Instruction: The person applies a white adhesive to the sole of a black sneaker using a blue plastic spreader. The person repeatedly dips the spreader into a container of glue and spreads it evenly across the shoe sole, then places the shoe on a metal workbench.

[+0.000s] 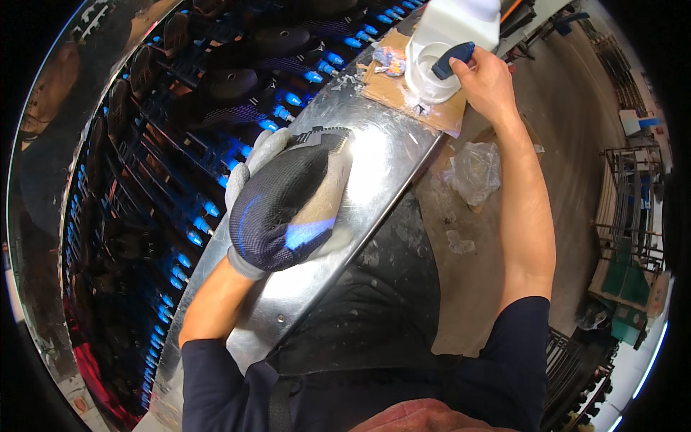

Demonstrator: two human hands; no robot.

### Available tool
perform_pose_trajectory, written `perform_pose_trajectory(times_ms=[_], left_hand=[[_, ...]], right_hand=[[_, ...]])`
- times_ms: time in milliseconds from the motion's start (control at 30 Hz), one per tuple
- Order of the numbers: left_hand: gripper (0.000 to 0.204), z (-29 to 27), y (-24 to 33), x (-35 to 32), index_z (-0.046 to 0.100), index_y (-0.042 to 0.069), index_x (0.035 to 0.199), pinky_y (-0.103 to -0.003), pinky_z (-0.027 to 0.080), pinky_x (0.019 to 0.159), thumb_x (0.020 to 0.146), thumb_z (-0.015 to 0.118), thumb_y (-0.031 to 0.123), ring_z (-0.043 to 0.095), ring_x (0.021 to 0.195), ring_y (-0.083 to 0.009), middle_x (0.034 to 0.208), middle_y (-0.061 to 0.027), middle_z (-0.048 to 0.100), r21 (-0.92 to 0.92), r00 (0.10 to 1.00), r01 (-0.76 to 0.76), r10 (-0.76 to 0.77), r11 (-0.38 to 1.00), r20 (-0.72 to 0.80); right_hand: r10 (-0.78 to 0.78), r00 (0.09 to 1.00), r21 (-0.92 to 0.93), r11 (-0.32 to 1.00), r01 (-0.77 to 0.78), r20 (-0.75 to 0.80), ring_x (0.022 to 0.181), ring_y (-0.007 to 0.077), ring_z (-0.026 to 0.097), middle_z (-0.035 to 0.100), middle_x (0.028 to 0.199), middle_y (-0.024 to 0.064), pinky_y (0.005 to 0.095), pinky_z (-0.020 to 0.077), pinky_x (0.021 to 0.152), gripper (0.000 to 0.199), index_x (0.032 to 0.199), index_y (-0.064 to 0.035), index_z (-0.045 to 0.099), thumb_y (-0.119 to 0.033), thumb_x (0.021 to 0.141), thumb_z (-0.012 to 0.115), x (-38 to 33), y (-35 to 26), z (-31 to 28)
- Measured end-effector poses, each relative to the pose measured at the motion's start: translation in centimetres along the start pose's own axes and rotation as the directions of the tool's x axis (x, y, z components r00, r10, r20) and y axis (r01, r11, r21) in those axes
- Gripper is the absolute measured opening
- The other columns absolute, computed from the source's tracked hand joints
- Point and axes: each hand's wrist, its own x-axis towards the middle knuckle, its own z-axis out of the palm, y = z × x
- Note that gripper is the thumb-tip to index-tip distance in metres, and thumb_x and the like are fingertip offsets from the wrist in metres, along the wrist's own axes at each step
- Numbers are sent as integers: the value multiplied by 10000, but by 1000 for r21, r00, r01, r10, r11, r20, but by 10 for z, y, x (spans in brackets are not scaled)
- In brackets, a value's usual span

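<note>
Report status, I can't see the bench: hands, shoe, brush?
Left hand, gloved, holds shoe on metal ledge. Right hand dips brush in white tub. Nothing between.

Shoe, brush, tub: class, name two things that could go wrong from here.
The white tub sits on cardboard close to the metal ledge's edge; the right hand's brush could tip it. The gloved left hand holds the shoe over that ledge, where it might slip.

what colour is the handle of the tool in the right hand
Dark blue handle, seen in the head view.
</note>
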Motion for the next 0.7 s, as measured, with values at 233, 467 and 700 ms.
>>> perform_pose_trajectory(times_ms=[233, 467, 700], left_hand=[[1187, 10, -24, -80, 329, 4, 1589, -544, 369, 1189, 688, 975, 427, 494, 1412, -475, 1516, -333, 468, -598, 952, 298, -275, 744, 133], [1100, 33, -27, -127, 408, 19, 1534, -518, 413, 1156, 667, 993, 362, 540, 1356, -475, 1520, -316, 472, -581, 949, 306, -291, 755, 121], [1018, 42, -45, -141, 488, 35, 1478, -492, 457, 1123, 646, 1012, 298, 587, 1300, -475, 1524, -300, 475, -382, 987, -17, -46, 924, -155]], right_hand=[[61, 998, 129, 990, -64, 25, 718, 279, 725, 735, 783, 177, 418, 554, 715, 331, 932, 46, 724, -282, 895, 741, 7, 2, 10], [375, 923, 632, 695, -344, 90, 687, 178, 711, 739, 878, 139, 277, 595, 633, 280, 951, 59, 685, -209, 936, 765, 8, 35, 3], [180, 937, 934, 146, -327, 300, 821, 199, 744, 749, 934, 136, 294, 637, 728, 210, 1078, 42, 698, -152, 999, 693, -26, 58, 6]])
